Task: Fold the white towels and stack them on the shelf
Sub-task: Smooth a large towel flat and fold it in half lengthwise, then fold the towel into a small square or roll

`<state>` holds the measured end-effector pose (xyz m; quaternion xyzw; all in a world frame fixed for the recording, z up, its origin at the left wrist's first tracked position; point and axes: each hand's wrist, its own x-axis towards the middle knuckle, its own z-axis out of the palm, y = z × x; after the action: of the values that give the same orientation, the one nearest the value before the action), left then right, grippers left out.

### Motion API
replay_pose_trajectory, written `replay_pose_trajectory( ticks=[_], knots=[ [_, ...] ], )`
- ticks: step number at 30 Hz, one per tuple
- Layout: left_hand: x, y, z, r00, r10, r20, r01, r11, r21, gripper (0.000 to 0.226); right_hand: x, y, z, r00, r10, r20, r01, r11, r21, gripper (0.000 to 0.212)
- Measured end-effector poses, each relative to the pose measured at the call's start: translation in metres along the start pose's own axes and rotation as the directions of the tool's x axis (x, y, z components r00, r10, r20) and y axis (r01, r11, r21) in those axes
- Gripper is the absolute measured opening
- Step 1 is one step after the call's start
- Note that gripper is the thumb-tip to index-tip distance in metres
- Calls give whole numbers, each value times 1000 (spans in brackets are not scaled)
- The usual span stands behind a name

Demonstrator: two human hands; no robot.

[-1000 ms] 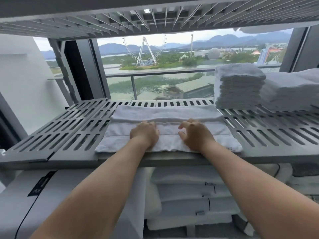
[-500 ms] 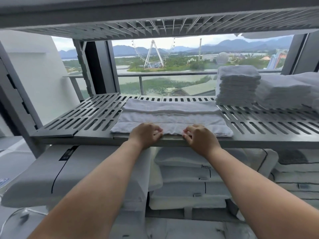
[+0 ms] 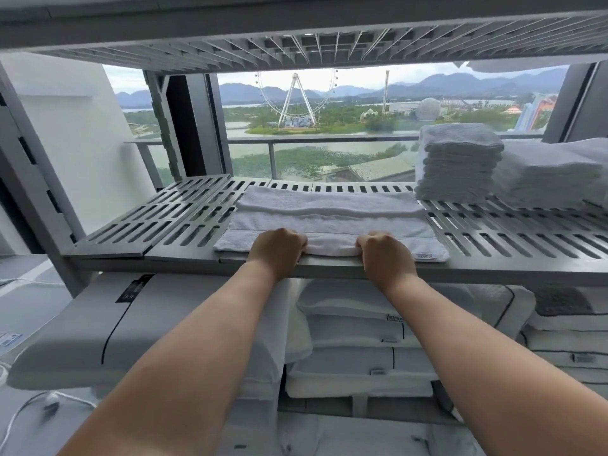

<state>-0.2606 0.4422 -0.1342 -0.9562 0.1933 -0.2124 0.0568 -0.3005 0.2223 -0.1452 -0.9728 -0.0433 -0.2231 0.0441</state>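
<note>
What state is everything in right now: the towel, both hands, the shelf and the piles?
shelf: slotted, level, partly loaded.
towel: flat on the shelf, folded lengthwise, near edge bunched.
left hand: grips the towel's near edge.
right hand: grips the towel's near edge.
tall stack: folded, upright, at the shelf's right.
low stack: folded, beside the tall stack.

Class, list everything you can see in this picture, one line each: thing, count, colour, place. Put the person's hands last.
towel: one, white, flat at the shelf's front middle
shelf: one, grey, slatted, across the middle
towel stacks: two, white, shelf's right rear
upper shelf: one, grey, overhead
packed bedding: several, white, under the shelf
Ferris wheel: one, white, outside the window
left hand: one, bare, gripping the towel's near edge
right hand: one, bare, gripping the same edge
</note>
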Motion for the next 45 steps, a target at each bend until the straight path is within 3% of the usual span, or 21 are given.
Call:
replay_pose_trajectory(
  ticks=[9,13,25,32,39,45],
  knots=[
    [29,-5,4,995,-103,-1,101,976,-191,27,19,4,15,988,25,-150,-7,993,118,32],
    [44,-2,12,990,-135,-51,125,979,-162,28,36,6,17,986,18,-167,4,992,128,42],
    [118,-46,15,928,136,-347,-122,991,62,32,125,24,17,939,1,-343,-22,998,-58,31],
    [183,-78,21,892,218,-397,-194,976,100,35,198,32,27,924,7,-383,-81,981,-179,27],
    [242,-82,65,947,195,-254,-209,977,-30,31,238,46,61,967,97,-236,-148,966,-213,25],
    [267,-77,99,978,198,69,-185,969,-161,36,246,58,94,980,201,0,-198,966,-164,26]
  ],
)
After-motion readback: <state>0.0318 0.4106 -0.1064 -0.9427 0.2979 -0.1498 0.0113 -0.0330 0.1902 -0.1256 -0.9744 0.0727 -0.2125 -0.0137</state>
